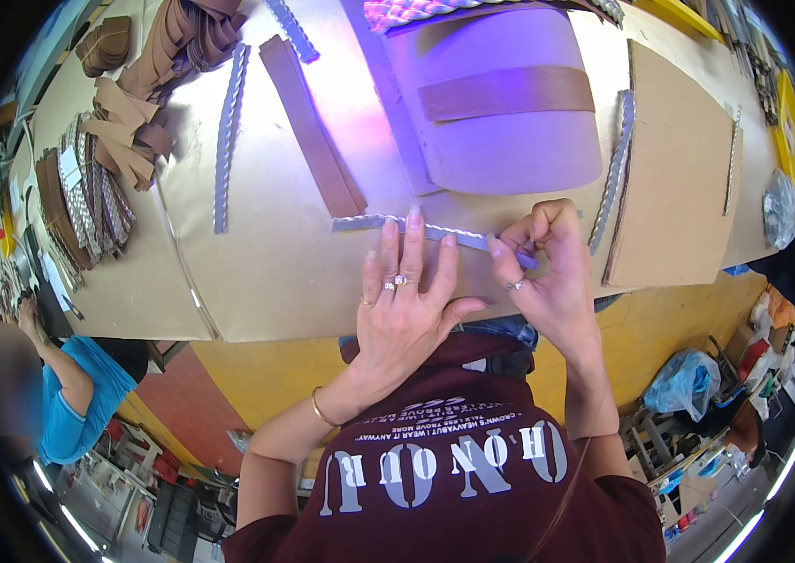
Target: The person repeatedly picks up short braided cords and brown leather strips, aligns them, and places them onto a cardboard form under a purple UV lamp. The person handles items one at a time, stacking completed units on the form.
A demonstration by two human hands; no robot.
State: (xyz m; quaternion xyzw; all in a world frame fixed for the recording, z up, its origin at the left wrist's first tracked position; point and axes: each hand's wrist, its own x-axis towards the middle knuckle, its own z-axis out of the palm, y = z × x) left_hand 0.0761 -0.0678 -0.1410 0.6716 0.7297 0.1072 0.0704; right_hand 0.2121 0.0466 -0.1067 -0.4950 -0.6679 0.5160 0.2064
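A narrow braided strip, silvery white on top, lies along the table's near part in front of me. My left hand rests on it with fingers spread, the fingertips pressing it to the table. At the strip's right end my right hand is closed, thumb and fingers pinching that end, where a bluish-purple piece shows. Just beyond the left hand lies a flat brown strap. Similar braided strips lie apart to the left and right.
A pale curved block with a brown band stands at the back. Cardboard lies on the right. Bundled strips and brown straps fill the left. A person in blue works at far left.
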